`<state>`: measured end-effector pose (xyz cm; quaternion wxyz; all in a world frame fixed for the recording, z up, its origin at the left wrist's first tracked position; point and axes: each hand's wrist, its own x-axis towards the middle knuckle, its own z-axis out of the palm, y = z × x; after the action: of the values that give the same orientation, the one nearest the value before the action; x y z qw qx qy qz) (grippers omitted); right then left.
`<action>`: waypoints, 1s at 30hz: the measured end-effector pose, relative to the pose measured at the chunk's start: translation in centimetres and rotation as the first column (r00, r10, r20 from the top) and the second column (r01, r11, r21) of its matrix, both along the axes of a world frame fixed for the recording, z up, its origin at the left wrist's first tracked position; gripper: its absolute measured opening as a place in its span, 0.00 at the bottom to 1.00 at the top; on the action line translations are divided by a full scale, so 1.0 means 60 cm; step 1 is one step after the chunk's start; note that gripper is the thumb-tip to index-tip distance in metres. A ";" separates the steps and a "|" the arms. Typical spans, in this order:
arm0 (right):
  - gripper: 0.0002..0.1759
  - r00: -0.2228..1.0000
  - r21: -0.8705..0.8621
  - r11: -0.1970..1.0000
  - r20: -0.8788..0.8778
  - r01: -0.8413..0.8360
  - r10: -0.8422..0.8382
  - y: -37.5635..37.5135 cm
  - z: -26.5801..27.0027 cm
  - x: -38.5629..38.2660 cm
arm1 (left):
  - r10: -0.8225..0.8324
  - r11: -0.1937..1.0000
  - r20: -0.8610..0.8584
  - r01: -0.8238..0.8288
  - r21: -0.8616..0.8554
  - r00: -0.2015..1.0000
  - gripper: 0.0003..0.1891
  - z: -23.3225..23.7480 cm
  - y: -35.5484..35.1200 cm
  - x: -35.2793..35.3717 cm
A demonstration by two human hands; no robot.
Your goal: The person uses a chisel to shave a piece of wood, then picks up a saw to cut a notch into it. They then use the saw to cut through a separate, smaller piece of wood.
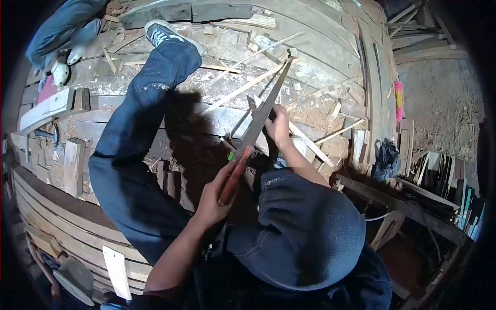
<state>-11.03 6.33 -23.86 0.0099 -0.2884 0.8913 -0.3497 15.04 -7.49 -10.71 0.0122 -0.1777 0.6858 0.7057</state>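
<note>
A hand saw (261,119) with a red handle lies slanted across the middle, its narrow tip pointing up and to the right. My left hand (213,199) is wrapped round the red handle. Beyond the blade's right side, my right hand (279,124) has its fingers curled close against the blade; whether it grips the blade or something behind it is hidden. A small bright green piece (231,155) shows beside the handle. Thin wood strips (240,90) lie on the boards near the saw's tip.
My jeans-clad legs (126,134) are bent around the work spot. Another person's leg (62,31) is at the upper left. A black plastic bag (386,160) sits at the right, near a pink object (398,101). Wood scraps and a white board (118,271) lie about.
</note>
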 end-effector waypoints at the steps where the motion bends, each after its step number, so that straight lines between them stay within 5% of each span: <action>1: 0.20 1.000 0.000 1.000 0.001 -0.001 0.001 -0.002 -0.001 -0.001 | 0.001 1.000 0.001 -0.001 0.000 1.000 0.30 0.003 -0.001 0.007; 7: 0.20 0.998 -0.033 0.999 -0.067 -0.001 -0.002 0.001 -0.013 -0.004 | 0.011 0.994 -0.041 -0.015 -0.108 0.999 0.32 0.014 -0.010 0.031; 27: 0.19 0.998 -0.015 1.000 0.059 0.025 -0.024 0.000 -0.015 -0.005 | -0.070 0.997 0.099 0.071 -0.005 0.993 0.37 0.022 -0.009 0.036; 30: 0.18 0.999 -0.083 0.997 -0.052 0.010 -0.014 0.002 -0.017 -0.004 | 0.034 0.997 -0.024 -0.036 -0.075 0.999 0.34 0.011 -0.005 0.025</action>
<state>-11.27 6.45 -24.89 -0.0274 -0.2923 0.8778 -0.3785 16.53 -7.79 -10.07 -0.0147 -0.1820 0.7089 0.6813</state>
